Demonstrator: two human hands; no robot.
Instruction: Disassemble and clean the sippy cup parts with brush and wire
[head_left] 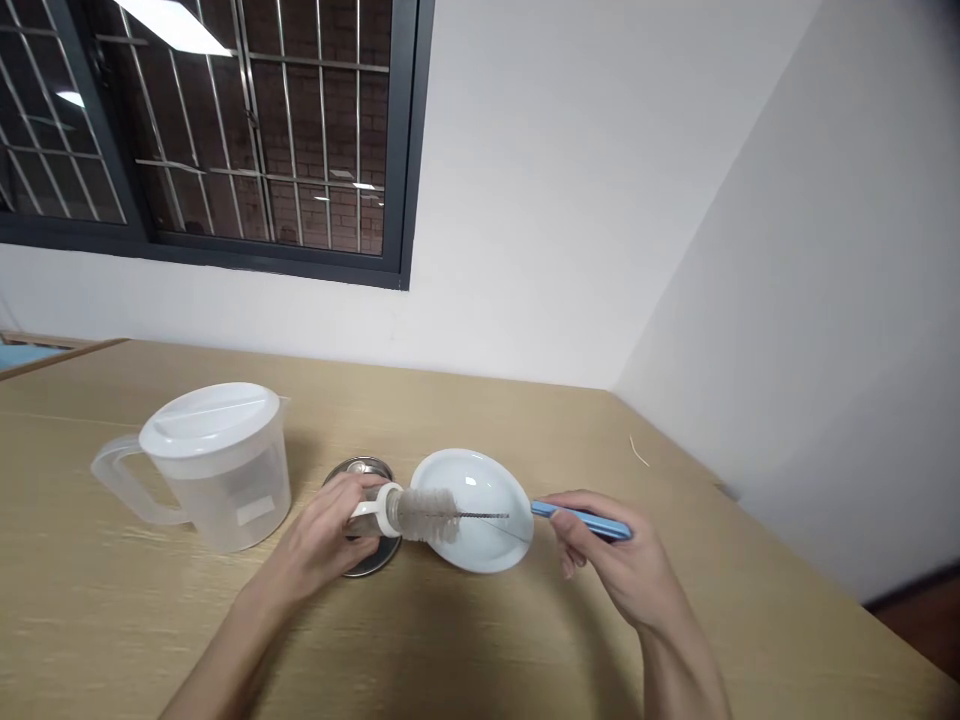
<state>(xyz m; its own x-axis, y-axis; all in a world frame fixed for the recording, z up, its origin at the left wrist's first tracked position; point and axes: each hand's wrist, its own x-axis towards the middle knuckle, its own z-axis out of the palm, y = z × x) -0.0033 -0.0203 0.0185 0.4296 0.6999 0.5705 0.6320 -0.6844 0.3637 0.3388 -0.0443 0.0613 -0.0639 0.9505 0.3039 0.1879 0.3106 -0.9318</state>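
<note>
My left hand (330, 530) is closed around a small clear bottle (366, 520) with a white collar, tipped on its side so its mouth faces right. A bottle brush (427, 515) has its pale bristles at that mouth, partly inside it. The brush's thin twisted wire runs right to a blue handle, which my right hand (600, 540) grips. Below the brush stands a white oval bowl (480, 555). Under my left hand is a round metal dish (375, 560), mostly hidden by the hand and bottle.
A translucent plastic pitcher (232, 500) with a white lid stands on the wooden table (360, 650) at the left. A thin pale strand (639, 452) lies at the right. White walls and a barred window (262, 130) rise behind the table.
</note>
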